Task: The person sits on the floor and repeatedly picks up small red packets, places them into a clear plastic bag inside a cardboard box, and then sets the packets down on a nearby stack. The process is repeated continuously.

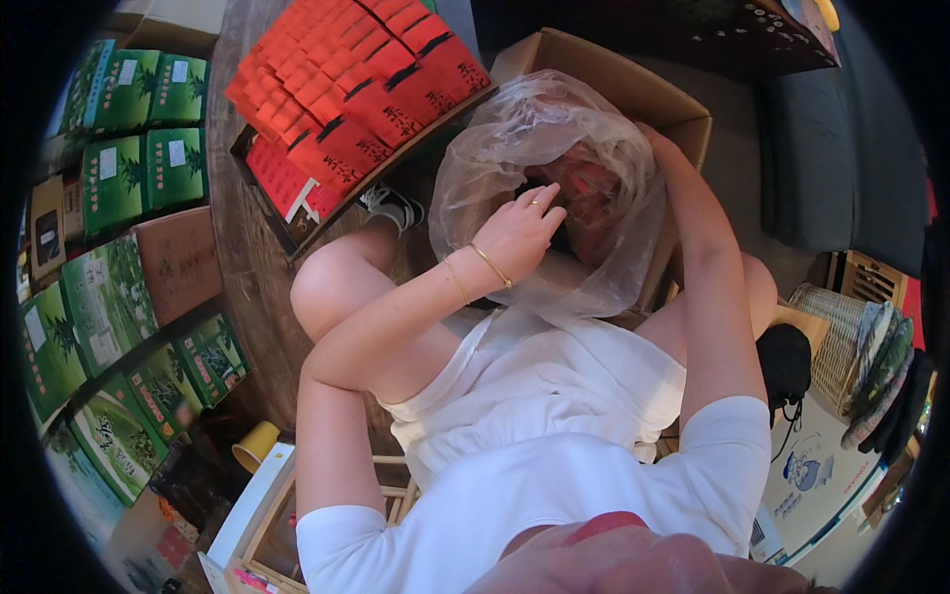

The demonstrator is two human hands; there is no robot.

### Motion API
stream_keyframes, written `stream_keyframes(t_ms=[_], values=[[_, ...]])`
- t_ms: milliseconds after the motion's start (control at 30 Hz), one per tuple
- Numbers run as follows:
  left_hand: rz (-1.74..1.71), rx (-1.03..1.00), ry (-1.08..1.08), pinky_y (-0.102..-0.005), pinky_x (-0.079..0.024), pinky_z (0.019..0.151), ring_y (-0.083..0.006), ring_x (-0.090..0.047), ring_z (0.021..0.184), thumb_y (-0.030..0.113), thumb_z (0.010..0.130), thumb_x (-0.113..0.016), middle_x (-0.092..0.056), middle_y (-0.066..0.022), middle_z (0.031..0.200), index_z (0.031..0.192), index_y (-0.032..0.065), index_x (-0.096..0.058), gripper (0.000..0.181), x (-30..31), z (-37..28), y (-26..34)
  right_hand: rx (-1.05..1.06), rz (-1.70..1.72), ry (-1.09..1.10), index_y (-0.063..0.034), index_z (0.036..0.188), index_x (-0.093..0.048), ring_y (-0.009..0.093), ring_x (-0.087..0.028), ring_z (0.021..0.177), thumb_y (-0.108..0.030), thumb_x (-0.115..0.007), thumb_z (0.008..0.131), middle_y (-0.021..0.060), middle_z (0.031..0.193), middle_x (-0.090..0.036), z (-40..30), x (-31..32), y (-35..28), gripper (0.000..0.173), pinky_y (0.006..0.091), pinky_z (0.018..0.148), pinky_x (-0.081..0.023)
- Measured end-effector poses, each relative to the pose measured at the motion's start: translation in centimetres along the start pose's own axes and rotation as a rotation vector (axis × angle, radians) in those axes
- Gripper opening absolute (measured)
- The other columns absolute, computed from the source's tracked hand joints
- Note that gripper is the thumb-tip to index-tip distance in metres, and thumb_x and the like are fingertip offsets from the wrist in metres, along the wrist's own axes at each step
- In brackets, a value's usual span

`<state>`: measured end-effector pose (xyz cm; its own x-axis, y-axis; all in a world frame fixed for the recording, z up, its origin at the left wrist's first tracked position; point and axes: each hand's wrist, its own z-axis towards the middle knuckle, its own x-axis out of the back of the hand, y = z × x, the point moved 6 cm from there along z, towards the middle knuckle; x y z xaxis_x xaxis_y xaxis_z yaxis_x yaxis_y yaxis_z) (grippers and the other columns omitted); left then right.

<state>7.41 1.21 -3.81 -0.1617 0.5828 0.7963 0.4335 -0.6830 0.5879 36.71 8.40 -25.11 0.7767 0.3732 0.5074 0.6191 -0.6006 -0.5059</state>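
Note:
A clear plastic bag [482, 156] sits with its mouth spread wide in a cardboard box [631, 78] between the person's knees. Reddish contents [586, 182] show dimly inside; what they are cannot be made out. Over the bag's mouth is my left hand [523, 226], its fingers slightly bent and apart, with nothing visible in them. My right hand [647, 137] reaches to the bag's far right rim, where the plastic hides its fingers. Rows of red packets [371, 96] bearing black writing stand tightly packed in a shallow carton [401, 152] at upper left.
Green printed boxes [111, 174] and a brown carton [178, 256] are stacked at the left. A yellow cup [256, 445] lies near a wooden frame [274, 527]. At the right are a wicker basket [827, 334], a black pouch [783, 364] and a white box [824, 475].

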Motion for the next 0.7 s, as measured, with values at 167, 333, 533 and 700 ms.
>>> stream_keyframes(t_ms=[167, 333, 533, 700], values=[[0.139, -0.021, 0.058, -0.0371, -0.037, 0.097, -0.0324, -0.038, 0.121, 0.009, 0.073, -0.063, -0.034, -0.0193, 0.135, 0.113, 0.0014, -0.048, 0.044, 0.1, 0.4, 0.3, 0.025, -0.135, -0.07, 0.0002, 0.102, -0.064, 0.021, -0.06, 0.089, -0.025, -0.067, 0.072, 0.0124, 0.099, -0.064, 0.0, -1.9, -0.6, 0.04, 0.0336, 0.079, -0.046], [0.234, -0.039, 0.056, -0.0367, -0.037, 0.096, -0.0307, -0.037, 0.123, 0.011, 0.07, -0.065, -0.034, -0.0183, 0.135, 0.114, 0.0016, -0.048, 0.048, -0.3, -0.3, -0.1, 0.046, -0.241, -0.113, -0.0009, 0.101, -0.064, 0.021, -0.061, 0.087, -0.023, -0.064, 0.073, 0.0126, 0.096, -0.065, 0.0, -2.8, -0.8, 0.036, 0.0334, 0.078, -0.046], [0.296, -0.052, 0.039, -0.0361, -0.037, 0.096, -0.0297, -0.036, 0.123, 0.012, 0.068, -0.066, -0.035, -0.0178, 0.135, 0.114, 0.0012, -0.048, 0.05, -0.9, -0.9, -0.8, 0.103, -0.35, -0.115, -0.0022, 0.1, -0.064, 0.022, -0.062, 0.085, -0.02, -0.061, 0.074, 0.0129, 0.092, -0.065, -0.5, -1.2, -1.7, 0.031, 0.0333, 0.077, -0.047], [0.24, -0.114, 0.038, -0.0366, -0.038, 0.095, -0.0309, -0.038, 0.121, 0.012, 0.071, -0.065, -0.036, -0.0179, 0.134, 0.115, 0.0012, -0.047, 0.049, 0.2, 0.1, -0.4, 0.334, -0.454, 0.213, -0.0055, 0.095, -0.064, 0.028, -0.061, 0.084, -0.018, -0.058, 0.071, 0.0158, 0.089, -0.064, -4.8, 7.1, -2.9, 0.027, 0.0361, 0.075, -0.048]])
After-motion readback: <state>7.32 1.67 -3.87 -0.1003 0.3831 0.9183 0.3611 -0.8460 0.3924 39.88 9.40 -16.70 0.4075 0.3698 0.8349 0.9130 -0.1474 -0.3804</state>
